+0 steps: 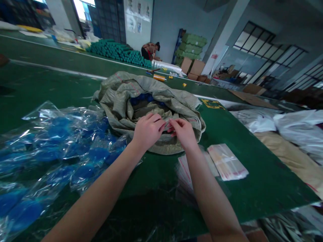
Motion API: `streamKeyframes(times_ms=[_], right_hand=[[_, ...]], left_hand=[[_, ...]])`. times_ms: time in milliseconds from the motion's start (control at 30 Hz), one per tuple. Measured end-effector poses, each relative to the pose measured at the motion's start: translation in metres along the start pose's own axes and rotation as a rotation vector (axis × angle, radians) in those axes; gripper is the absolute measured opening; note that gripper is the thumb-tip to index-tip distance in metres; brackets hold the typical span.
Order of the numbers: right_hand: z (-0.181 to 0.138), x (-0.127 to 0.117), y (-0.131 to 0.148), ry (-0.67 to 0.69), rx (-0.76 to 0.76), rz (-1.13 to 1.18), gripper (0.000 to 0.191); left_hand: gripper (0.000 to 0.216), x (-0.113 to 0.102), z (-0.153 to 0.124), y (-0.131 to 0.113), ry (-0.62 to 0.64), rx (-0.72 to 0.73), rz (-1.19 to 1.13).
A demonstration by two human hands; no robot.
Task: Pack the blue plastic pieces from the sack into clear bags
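A greyish-green woven sack (121,107) stands on the green table with its mouth rolled down. Blue round items (143,98) show inside it. Over the sack's near side, my left hand (148,131) has its fingers bent and pressed together. My right hand (183,131) faces it, thumb and fingers pinched, with the fingertips of both hands close together. Anything thin or clear between them is too faint to name. To the left lies a spread of blue round items in clear plastic bags (84,173).
A stack of flat clear bags (227,161) lies right of my right forearm, with more loose bags (185,171) partly under it. Green rolls (118,52) are piled on the far table, where a person (150,50) bends over. White sacks (297,127) stand past the right edge.
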State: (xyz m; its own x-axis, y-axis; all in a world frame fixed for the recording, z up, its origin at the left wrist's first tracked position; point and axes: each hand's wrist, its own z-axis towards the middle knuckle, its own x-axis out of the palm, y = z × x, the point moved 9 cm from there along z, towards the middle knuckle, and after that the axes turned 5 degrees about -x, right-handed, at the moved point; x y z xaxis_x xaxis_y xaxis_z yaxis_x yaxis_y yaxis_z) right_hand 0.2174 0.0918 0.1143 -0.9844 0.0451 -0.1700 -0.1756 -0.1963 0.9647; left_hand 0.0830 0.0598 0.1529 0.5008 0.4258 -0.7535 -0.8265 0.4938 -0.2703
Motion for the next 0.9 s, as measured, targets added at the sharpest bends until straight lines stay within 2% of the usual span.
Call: streamKeyframes(times_ms=[67, 133, 233, 300, 433, 500, 600, 733, 900], right_hand=[[0.0, -0.004, 0.003, -0.024, -0.039, 0.016, 0.019], [-0.001, -0.009, 0.013, -0.031, -0.123, -0.079, 0.015], [-0.007, -0.006, 0.035, 0.032, -0.299, -0.28, 0.013], [-0.01, -0.002, 0.042, 0.071, -0.359, -0.349, 0.013], [-0.012, -0.001, 0.044, 0.077, -0.383, -0.387, 0.012], [-0.013, 0.004, 0.043, 0.132, -0.399, -0.381, 0.012], [-0.016, 0.012, 0.044, 0.221, -0.435, -0.374, 0.013], [-0.016, 0.014, 0.044, 0.239, -0.464, -0.365, 0.015], [-0.017, 0.017, 0.041, 0.268, -0.489, -0.441, 0.013]], left_hand=[[0.026, 0.006, 0.001, 0.002, 0.068, -0.021, -0.072], [0.03, 0.013, 0.002, 0.005, 0.166, -0.049, -0.202], [0.036, 0.014, 0.003, 0.008, 0.257, -0.103, -0.421], [0.037, 0.011, 0.004, 0.009, 0.278, -0.135, -0.526], [0.037, 0.006, 0.005, 0.018, 0.232, -0.218, -0.579], [0.036, 0.007, 0.005, 0.024, 0.192, -0.248, -0.566], [0.033, 0.015, 0.005, 0.028, 0.206, -0.254, -0.57], [0.029, 0.017, 0.004, 0.032, 0.194, -0.264, -0.548], [0.041, 0.021, 0.002, 0.032, 0.223, -0.31, -0.529]])
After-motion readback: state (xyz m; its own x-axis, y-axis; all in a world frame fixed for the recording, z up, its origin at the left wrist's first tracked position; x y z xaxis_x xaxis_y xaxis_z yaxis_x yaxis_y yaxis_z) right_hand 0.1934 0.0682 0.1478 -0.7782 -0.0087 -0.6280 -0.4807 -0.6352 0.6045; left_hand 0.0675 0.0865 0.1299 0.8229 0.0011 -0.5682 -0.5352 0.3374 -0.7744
